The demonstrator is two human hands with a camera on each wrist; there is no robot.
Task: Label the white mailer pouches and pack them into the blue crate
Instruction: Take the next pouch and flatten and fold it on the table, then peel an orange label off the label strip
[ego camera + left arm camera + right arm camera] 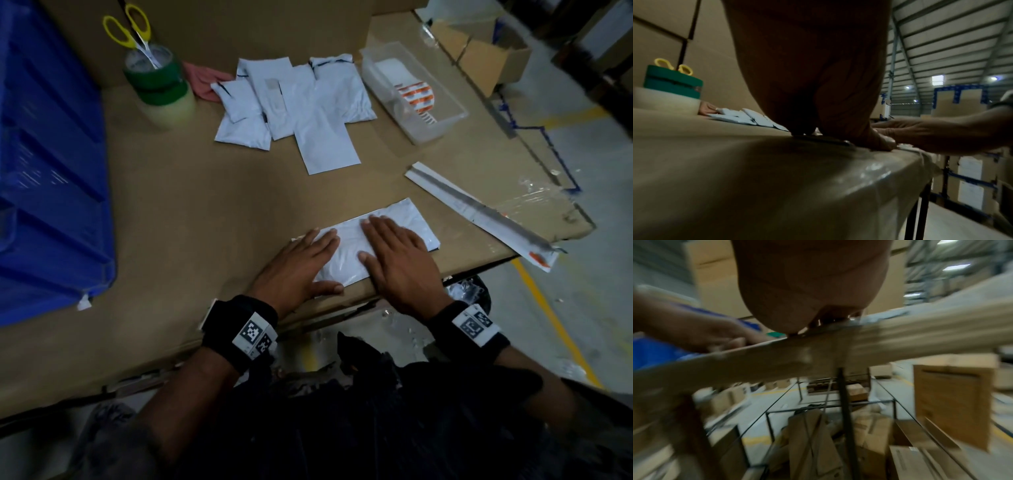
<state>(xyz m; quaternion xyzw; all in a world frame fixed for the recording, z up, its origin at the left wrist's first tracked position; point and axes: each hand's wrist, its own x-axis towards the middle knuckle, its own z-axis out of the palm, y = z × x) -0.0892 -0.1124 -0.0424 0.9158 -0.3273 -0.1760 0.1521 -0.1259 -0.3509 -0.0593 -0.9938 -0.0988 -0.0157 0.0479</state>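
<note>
At the far left the blue crate [51, 164] stands on the cardboard-covered desk [178, 212]; its inside cannot be seen. Beside it, yellow-handled scissors [133, 31] stand in stacked tape rolls [157, 85]. Further right, a heap of white mailer pouches [294, 102] waits unpacked. At the near edge, the left hand [298, 260] and right hand [397, 260] lie flat, fingers straight and released, pressing one mailer pouch [346, 253]. It looks light, soft and slippery, probably best pinched at an edge. At right, a clear plastic tray [442, 126] holds orange-printed labels [418, 97]; a peeled backing strip [479, 212] lies nearby.
</note>
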